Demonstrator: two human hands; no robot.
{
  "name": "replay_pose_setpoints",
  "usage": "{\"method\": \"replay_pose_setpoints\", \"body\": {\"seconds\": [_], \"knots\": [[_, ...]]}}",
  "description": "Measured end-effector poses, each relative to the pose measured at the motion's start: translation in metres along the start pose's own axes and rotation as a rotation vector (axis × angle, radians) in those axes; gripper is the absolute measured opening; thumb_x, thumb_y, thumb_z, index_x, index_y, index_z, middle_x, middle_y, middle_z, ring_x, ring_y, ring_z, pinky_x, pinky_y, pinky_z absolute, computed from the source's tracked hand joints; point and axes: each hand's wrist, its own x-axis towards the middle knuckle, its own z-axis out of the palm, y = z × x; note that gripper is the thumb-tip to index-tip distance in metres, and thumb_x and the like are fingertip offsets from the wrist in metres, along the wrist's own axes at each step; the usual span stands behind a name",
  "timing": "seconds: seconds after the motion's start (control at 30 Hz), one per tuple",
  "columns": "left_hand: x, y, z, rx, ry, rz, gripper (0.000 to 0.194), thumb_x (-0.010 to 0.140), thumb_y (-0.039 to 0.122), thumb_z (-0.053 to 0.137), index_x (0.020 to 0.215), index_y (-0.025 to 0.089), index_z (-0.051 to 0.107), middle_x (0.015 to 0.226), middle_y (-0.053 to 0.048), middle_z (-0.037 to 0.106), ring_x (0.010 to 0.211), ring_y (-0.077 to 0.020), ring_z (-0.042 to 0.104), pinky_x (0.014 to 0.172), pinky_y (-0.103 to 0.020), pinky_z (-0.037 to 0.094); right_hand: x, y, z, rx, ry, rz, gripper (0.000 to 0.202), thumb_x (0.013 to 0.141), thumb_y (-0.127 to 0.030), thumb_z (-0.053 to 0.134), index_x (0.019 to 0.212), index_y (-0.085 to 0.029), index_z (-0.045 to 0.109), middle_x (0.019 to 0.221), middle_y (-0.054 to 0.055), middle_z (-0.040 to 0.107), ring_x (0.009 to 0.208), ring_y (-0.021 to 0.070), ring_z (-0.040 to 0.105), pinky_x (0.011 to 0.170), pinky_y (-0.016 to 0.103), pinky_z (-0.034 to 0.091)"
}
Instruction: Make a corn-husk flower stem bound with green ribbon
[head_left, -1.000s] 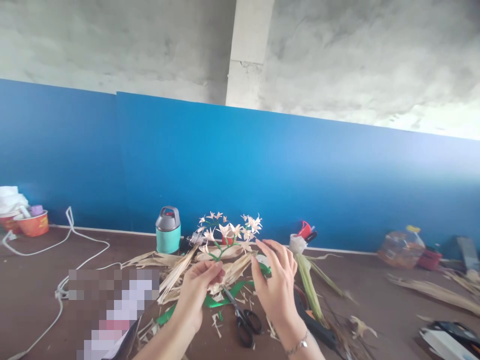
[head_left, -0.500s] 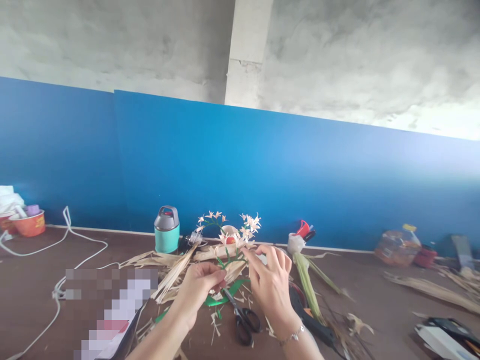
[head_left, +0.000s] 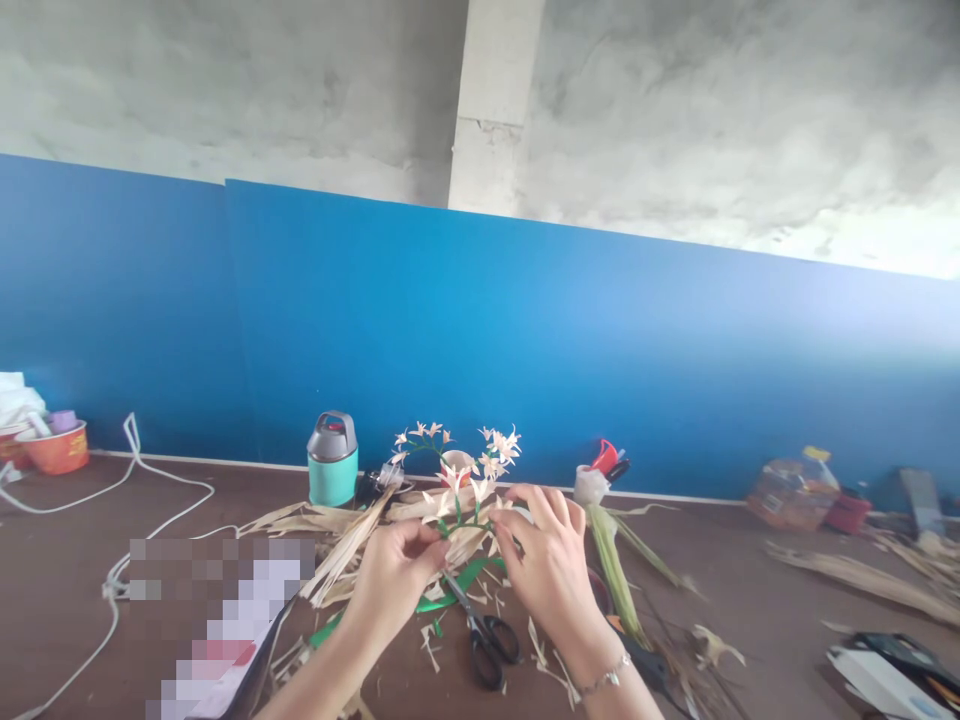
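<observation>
My left hand (head_left: pixel 401 565) pinches the green stem of a sprig of pale artificial flowers (head_left: pixel 455 480), apparently of dried husk. At the sprig's right side, my right hand (head_left: pixel 544 550) has its curved thumb and forefinger at one of the flowers (head_left: pixel 493 538); the exact contact is partly hidden. Behind, more pale flowers on thin green stems (head_left: pixel 501 452) rise from a white-and-red cup (head_left: pixel 459 462). Below the hands lie black scissors (head_left: pixel 491 640), pointing up and left, and a green strip (head_left: pixel 469 578).
Dried husks (head_left: pixel 349 545) and scraps litter the brown table. A turquoise flask (head_left: pixel 333 470) stands at the back left, white cable (head_left: pixel 169 520) further left. On the right are a green stalk (head_left: pixel 619 570), a dark tool handle (head_left: pixel 649 665) and a clear plastic container (head_left: pixel 791 495).
The sprig between my hands has turned so its pale blossoms now show upright. My right hand has shifted slightly right and down; my left hand keeps its pinch.
</observation>
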Motion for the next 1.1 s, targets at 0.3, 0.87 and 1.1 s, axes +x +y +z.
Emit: {"method": "replay_pose_setpoints", "body": {"seconds": [0.3, 0.87, 1.1], "knots": [[0.001, 0.007, -0.014, 0.269, -0.003, 0.387, 0.017, 0.068, 0.023, 0.064, 0.051, 0.025, 0.063, 0.055, -0.002, 0.062, 0.056, -0.0201, 0.051, 0.057, -0.028, 0.032, 0.006, 0.009, -0.023, 0.11, -0.235, -0.103, 0.016, 0.078, -0.009, 0.06, 0.074, -0.024, 0.064, 0.092, 0.0, 0.067, 0.091, 0.0207, 0.053, 0.076, 0.036, 0.037], [0.009, -0.006, -0.016, 0.264, 0.084, 0.319, 0.011, 0.069, 0.02, 0.06, 0.06, 0.022, 0.067, 0.062, -0.001, 0.065, 0.06, -0.0182, 0.053, 0.06, -0.027, 0.036, 0.003, 0.013, -0.021, 0.168, -0.032, 0.03, 0.027, 0.083, -0.02, 0.053, 0.109, -0.027, 0.058, 0.109, 0.007, 0.057, 0.104, 0.0267, 0.051, 0.087, 0.047, 0.041], [0.014, -0.008, -0.011, -0.02, 0.075, 0.068, 0.011, 0.064, 0.023, 0.059, 0.063, 0.017, 0.069, 0.059, 0.0, 0.061, 0.055, -0.0153, 0.049, 0.053, -0.024, 0.034, 0.001, 0.003, -0.012, 0.313, 0.212, 0.158, 0.023, 0.086, -0.02, 0.049, 0.108, -0.022, 0.056, 0.1, 0.009, 0.06, 0.097, 0.0257, 0.054, 0.082, 0.044, 0.044]]}}
